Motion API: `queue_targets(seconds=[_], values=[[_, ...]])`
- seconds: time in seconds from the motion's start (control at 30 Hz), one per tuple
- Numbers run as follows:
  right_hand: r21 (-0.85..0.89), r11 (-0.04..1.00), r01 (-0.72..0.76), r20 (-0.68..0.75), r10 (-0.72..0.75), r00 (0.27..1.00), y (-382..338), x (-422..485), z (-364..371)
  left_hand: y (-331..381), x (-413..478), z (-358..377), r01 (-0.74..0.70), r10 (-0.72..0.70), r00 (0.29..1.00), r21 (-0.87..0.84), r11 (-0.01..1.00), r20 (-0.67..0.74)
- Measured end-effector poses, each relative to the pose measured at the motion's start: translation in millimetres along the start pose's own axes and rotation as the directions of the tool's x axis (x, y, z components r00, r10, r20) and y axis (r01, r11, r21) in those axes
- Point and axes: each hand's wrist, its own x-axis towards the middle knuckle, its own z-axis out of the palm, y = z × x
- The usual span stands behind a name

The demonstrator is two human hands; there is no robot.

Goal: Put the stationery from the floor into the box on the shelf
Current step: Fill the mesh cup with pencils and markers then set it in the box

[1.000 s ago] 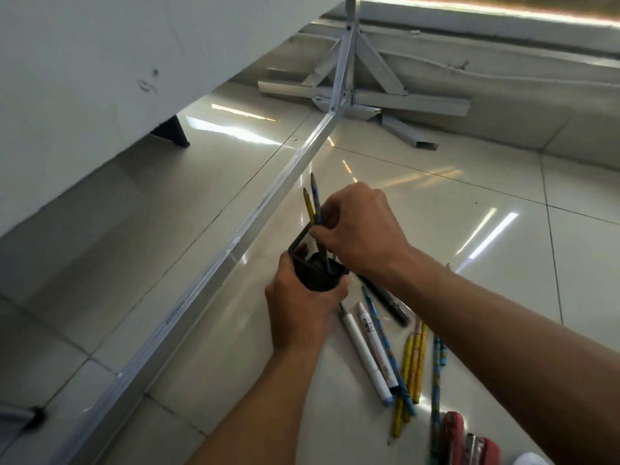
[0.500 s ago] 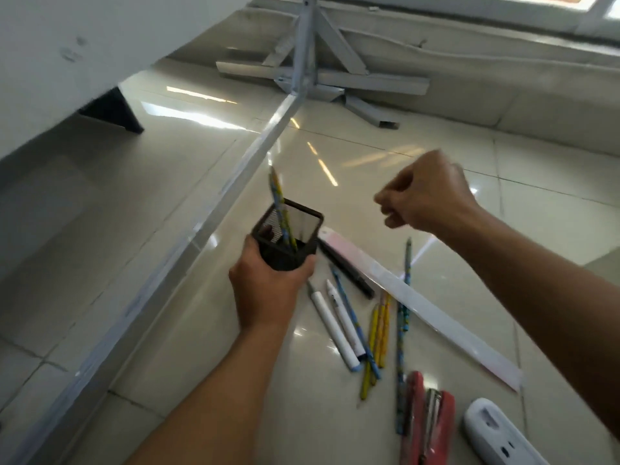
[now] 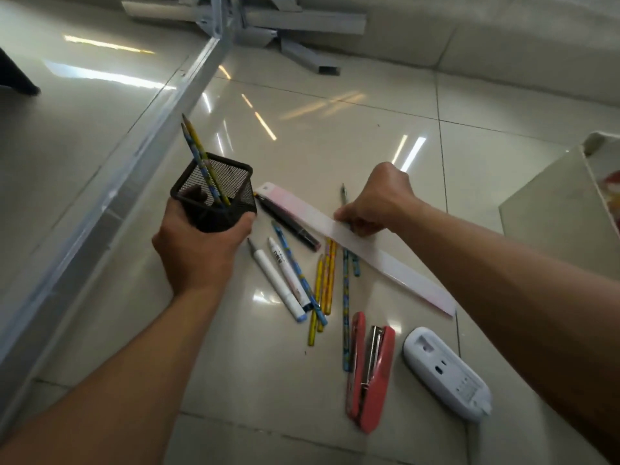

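Right hand point(image 3: 379, 203) has dropped from mid-air to the floor since 0.5 s ago; now down on the white ruler point(image 3: 352, 245), fingers point(image 3: 347, 218) curled closed over its edge and over a pencil point(image 3: 343, 194) whose tip pokes out behind the knuckles. Can't tell which of the two is actually pinched. Camera also tipped further down.

Head view: left hand point(image 3: 198, 250) wrapped closed round the black mesh pen cup point(image 3: 214, 193), held tilted w/ mouth toward the pile, prob so the next item drops straight in. 2 pencils point(image 3: 201, 159) already stand in it, leaning out the far corner.

Rest of stationery on the floor point(image 3: 335, 129) btwn the hands: black marker point(image 3: 288, 223) partly under the ruler's near end, 2 white pens point(image 3: 281, 280), blue patterned pencil point(image 3: 298, 280), yellow/orange pencils point(image 3: 323, 283), long blue pencil point(image 3: 345, 310) running under the ruler.

Nearer the camera: red stapler point(image 3: 367, 370) lying open, white mouse-like device point(image 3: 446, 374) underside up, just beside it.

In the way: ruler lies across several pencils, so prob needs lifting first; likely too long for the cup. Metal frame rail point(image 3: 134, 152) runs close on the left. White box-like object point(image 3: 563, 203) at right edge; unsure if it's the target box. Shelf not visible.
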Motion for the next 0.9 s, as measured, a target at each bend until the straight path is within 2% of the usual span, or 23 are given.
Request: queue_targets(seconds=[0.13,0.17,0.23,0.33,0.43,0.47,0.57,0.67,0.73,0.83,0.9], values=[[-0.046,0.998,-0.052,0.028,0.053,0.998,-6.7,-2.2,2.3,-1.7,-0.2,0.1,-0.005,0.005,1.000,-0.004,1.000,0.007],[-0.082,0.997,-0.008,-0.007,0.007,1.000,-9.3,-3.2,1.0,-2.1,0.1,0.2,-0.007,0.007,1.000,-0.004,1.000,0.005],[-0.205,0.965,0.163,-0.145,-0.195,0.970,-21.6,-4.8,-3.4,-2.7,-0.2,0.7,-0.005,0.005,1.000,-0.009,1.000,0.006],[-0.234,0.878,0.418,-0.313,-0.476,0.822,-60.3,-12.5,-14.1,-2.9,-1.3,0.9,-0.003,0.003,1.000,0.004,1.000,0.007],[-0.234,0.777,0.585,-0.385,-0.626,0.678,-104.2,-29.8,-22.4,-2.2,0.3,-0.4,-0.004,0.004,1.000,0.024,1.000,-0.003],[-0.209,0.740,0.639,-0.391,-0.663,0.639,-114.9,-37.0,-21.7,-2.1,1.0,-0.8,-0.006,0.006,1.000,0.031,1.000,-0.005],[-0.003,0.632,0.775,-0.355,-0.725,0.590,-136.5,-63.3,-9.8,-1.7,1.4,-1.2,0.010,-0.010,1.000,0.003,1.000,-0.002],[0.081,0.497,0.864,-0.306,-0.813,0.496,-141.2,-81.5,13.8,-0.6,0.5,-0.5,0.025,-0.025,1.000,-0.005,1.000,-0.013],[0.060,0.490,0.869,-0.252,-0.835,0.489,-138.9,-82.5,31.5,0.1,0.6,0.0,0.034,-0.034,0.999,0.001,0.999,-0.017],[-0.076,0.559,0.826,-0.157,-0.824,0.544,-131.5,-74.6,56.0,0.4,0.7,-0.5,0.038,-0.038,0.999,-0.002,0.999,-0.004],[-0.106,0.588,0.802,-0.126,-0.808,0.576,-124.9,-70.8,65.3,0.6,0.6,-1.0,0.039,-0.039,0.999,-0.011,0.999,0.005]])
